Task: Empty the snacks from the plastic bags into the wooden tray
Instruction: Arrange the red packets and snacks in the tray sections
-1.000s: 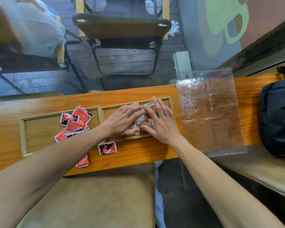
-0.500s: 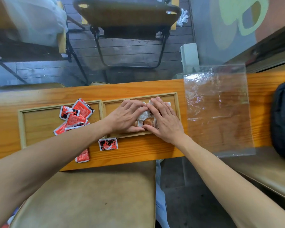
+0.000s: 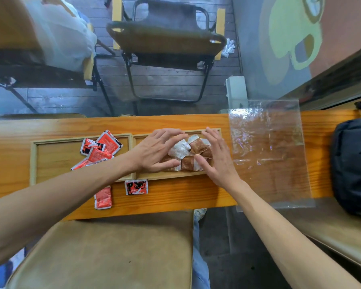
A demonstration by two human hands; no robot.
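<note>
Two red packets (image 3: pixel 136 187) lie on the surface (image 3: pixel 175 197) just outside the wooden tray (image 3: pixel 32 159). The left forearm hides part of the red pile (image 3: pixel 99 150) in the left compartment. Left hand (image 3: pixel 154 152) and right hand (image 3: pixel 216 158), fingers spread, cup brown-and-white snacks (image 3: pixel 193 154) in the right compartment. An empty plastic bag (image 3: pixel 269 151) lies flat beside the tray.

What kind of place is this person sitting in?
Probably a casual cafe or snack shop, though that's a guess: a long wooden counter with padded stools, a folding chair on decking beyond, and a painted mural.
</note>
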